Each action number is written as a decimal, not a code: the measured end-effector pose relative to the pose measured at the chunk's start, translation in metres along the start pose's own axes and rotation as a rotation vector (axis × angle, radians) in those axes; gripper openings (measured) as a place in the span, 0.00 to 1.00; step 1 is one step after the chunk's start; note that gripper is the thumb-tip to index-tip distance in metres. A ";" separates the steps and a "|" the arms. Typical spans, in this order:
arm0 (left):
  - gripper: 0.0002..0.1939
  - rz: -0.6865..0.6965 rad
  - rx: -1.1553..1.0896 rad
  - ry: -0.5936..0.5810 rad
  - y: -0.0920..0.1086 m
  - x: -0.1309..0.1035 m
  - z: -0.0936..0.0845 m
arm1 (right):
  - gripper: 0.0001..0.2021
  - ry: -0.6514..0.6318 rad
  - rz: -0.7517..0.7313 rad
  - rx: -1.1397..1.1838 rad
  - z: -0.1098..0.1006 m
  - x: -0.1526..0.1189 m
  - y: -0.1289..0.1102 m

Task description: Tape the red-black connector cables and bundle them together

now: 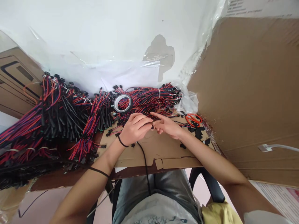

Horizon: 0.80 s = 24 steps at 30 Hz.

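Above the cardboard sheet (130, 155), my two hands meet at the fingertips. My left hand (137, 126), with a black band at its wrist, pinches a small black piece (152, 127), mostly covered by the fingers. My right hand (168, 125) touches the same spot with thumb and curled fingers, its index finger stretched out to the left. What the right fingers grip is hidden. A black cable (145, 160) runs from below my left hand over the table edge toward my lap. Just behind the hands lies a roll of black tape (130, 107).
Bundled red, blue and black wires (149, 96) lie along the wall, and larger wire bundles with black sleeves (63, 115) pile up at left. Orange-handled scissors (193, 119) rest at right beside black scraps (198, 133) and a clear plastic bag (188, 102). A tall cardboard panel (245, 93) bounds the right.
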State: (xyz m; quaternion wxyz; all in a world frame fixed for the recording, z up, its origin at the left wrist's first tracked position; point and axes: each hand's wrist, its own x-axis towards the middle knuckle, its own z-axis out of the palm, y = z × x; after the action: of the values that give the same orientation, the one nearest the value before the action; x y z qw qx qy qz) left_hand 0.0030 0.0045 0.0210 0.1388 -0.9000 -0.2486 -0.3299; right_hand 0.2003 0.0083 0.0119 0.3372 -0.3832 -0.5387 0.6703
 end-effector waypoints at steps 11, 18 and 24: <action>0.06 -0.392 -0.222 -0.004 0.001 0.001 0.009 | 0.08 0.231 -0.703 -0.875 0.007 0.000 0.009; 0.11 -0.372 -0.329 -0.234 -0.019 0.000 -0.008 | 0.08 0.340 -0.685 -0.861 0.004 0.002 0.010; 0.05 -0.378 0.016 -0.477 -0.032 -0.018 -0.019 | 0.08 0.449 -0.543 -0.720 0.000 0.002 0.005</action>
State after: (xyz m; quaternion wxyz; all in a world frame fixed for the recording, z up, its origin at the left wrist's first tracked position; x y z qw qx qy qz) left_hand -0.0362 0.0174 0.0265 0.0198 -0.8888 -0.4399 -0.1272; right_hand 0.1993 0.0097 0.0069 0.4533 -0.4561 -0.7302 0.2310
